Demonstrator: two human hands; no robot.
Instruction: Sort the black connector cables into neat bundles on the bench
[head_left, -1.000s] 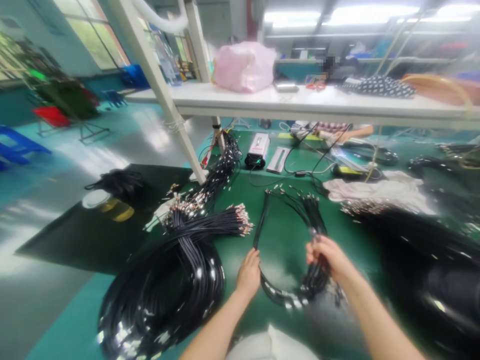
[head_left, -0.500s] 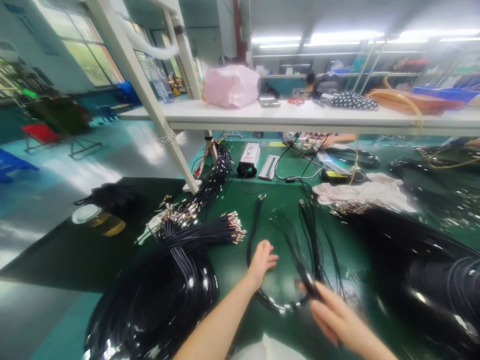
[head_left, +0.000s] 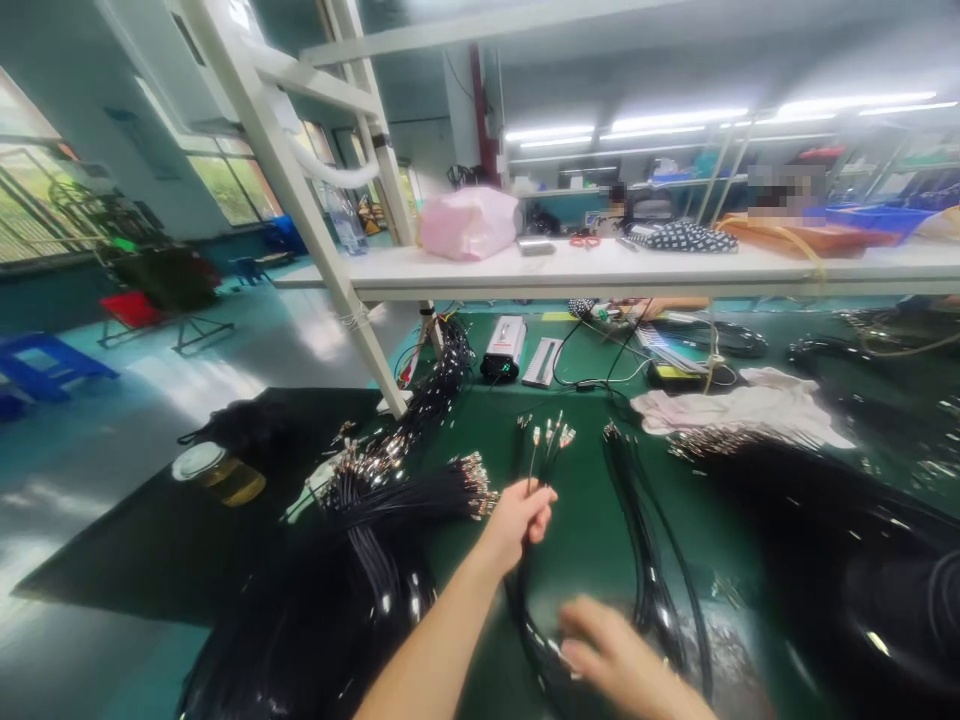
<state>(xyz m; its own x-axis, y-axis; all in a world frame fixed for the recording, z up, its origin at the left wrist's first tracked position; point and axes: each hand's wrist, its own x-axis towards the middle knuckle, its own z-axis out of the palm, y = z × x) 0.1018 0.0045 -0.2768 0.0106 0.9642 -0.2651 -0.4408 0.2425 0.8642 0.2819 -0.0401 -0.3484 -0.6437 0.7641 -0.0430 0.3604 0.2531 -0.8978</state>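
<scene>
My left hand [head_left: 519,522] is closed round a small bunch of black cables [head_left: 541,452] just below their metal connector ends, which stick up from the green table [head_left: 585,510]. My right hand [head_left: 611,655] is low in view and blurred, resting on the looped part of the same cables [head_left: 652,580]; its fingers are smeared. A large coiled bundle of black cables [head_left: 352,590] with metal tips lies to the left of my left hand.
Another big heap of black cables [head_left: 847,560] fills the right. A white cloth [head_left: 742,408], a black-and-white device [head_left: 504,348] and wires lie further back. A white shelf [head_left: 600,268] spans above, with a pink bag [head_left: 469,222]. A slanted white post [head_left: 322,230] stands left.
My left hand went from open to closed round the cable ends and lifted them. My right hand let go of the loop's far side and dropped lower toward me.
</scene>
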